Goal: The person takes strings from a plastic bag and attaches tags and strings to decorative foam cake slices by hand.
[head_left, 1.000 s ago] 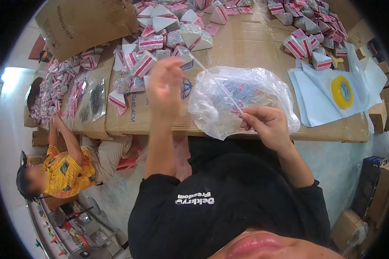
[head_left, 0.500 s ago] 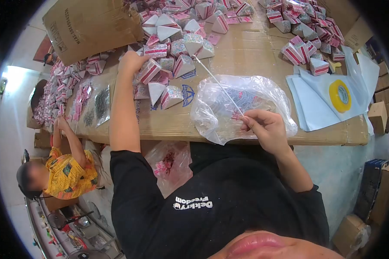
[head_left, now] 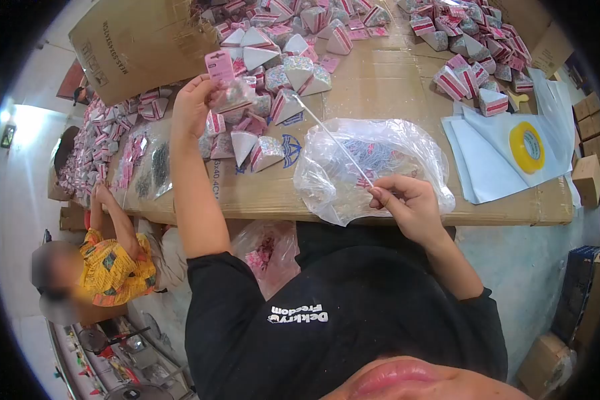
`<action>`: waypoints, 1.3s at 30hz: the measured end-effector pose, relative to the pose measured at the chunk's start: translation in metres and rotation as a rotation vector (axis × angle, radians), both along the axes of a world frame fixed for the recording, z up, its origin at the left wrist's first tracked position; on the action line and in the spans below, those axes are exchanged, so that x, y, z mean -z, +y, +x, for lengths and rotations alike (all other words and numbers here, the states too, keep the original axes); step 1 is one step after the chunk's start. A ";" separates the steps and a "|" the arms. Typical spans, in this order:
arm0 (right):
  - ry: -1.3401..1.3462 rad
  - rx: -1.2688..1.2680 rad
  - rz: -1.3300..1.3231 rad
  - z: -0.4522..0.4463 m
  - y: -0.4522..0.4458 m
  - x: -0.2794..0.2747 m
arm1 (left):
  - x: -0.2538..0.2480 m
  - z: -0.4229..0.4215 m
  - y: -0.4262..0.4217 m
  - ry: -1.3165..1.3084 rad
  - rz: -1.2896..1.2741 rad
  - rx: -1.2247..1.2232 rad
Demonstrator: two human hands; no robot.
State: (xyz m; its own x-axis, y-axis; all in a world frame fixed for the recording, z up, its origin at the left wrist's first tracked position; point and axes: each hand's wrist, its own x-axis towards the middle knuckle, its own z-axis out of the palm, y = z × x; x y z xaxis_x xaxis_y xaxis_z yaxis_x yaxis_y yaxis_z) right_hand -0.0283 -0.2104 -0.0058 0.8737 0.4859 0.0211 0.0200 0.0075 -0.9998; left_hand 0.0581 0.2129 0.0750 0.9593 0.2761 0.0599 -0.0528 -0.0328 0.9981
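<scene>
Held up by my left hand point(head_left: 197, 103) is a wedge-shaped piece with a pink card tag point(head_left: 219, 66), over the left part of a pile of pink and white wedges point(head_left: 261, 48). Fingers and thumb of my right hand point(head_left: 410, 203) pinch one end of a thin white stick point(head_left: 335, 140), which slants up to the left toward the pile. Below the stick lies a clear plastic bag point(head_left: 320, 190) with fine bluish strands point(head_left: 370, 155) inside, on the cardboard-covered table point(head_left: 380, 70).
Blue-white sheets point(head_left: 473, 160) under a yellow tape roll point(head_left: 527, 147) lie at the right. More wedges point(head_left: 470, 77) are heaped behind them. A cardboard box point(head_left: 137, 47) stands at the upper left. Another person point(head_left: 117, 267) in a yellow patterned shirt works at the far left.
My left hand went left into the pile, and now holds up a tagged wedge. Two wedges lie nearer the table's front than a second ago. My right hand has stayed nearly still with the stick.
</scene>
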 end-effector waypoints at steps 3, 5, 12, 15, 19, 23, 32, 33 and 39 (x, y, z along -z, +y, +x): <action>0.012 -0.012 0.024 -0.001 0.001 -0.003 | -0.012 -0.005 -0.031 -0.146 -0.028 -0.010; -0.001 -0.003 0.027 -0.001 0.000 -0.006 | -0.019 -0.007 -0.053 -0.273 -0.015 0.034; -0.037 0.045 0.068 -0.007 -0.007 -0.015 | -0.033 -0.006 -0.130 -0.307 0.234 0.106; -0.018 0.072 0.053 -0.006 -0.010 -0.017 | -0.036 -0.009 -0.162 -0.357 0.264 0.084; -0.048 0.086 0.068 -0.002 -0.009 -0.015 | -0.029 -0.008 -0.173 -0.409 0.452 0.124; -0.024 0.150 0.129 0.005 -0.005 -0.016 | -0.026 -0.020 -0.185 -0.443 0.484 0.218; -0.043 0.266 0.282 0.028 0.005 -0.023 | -0.029 -0.058 -0.209 -0.650 0.884 0.482; -0.037 0.300 0.240 0.029 0.004 -0.022 | -0.027 -0.053 -0.195 -0.647 0.813 0.457; -0.089 0.339 0.268 0.031 0.000 -0.020 | 0.002 0.037 -0.047 -0.053 1.177 -0.330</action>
State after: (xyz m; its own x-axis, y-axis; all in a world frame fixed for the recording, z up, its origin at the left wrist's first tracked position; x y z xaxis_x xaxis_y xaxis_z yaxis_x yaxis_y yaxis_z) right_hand 0.0025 -0.2106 0.0146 0.9719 0.1389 0.1898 0.1522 0.2440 -0.9578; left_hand 0.0955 0.1655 0.0731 0.8422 0.2569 0.4741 0.0896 -0.9337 0.3467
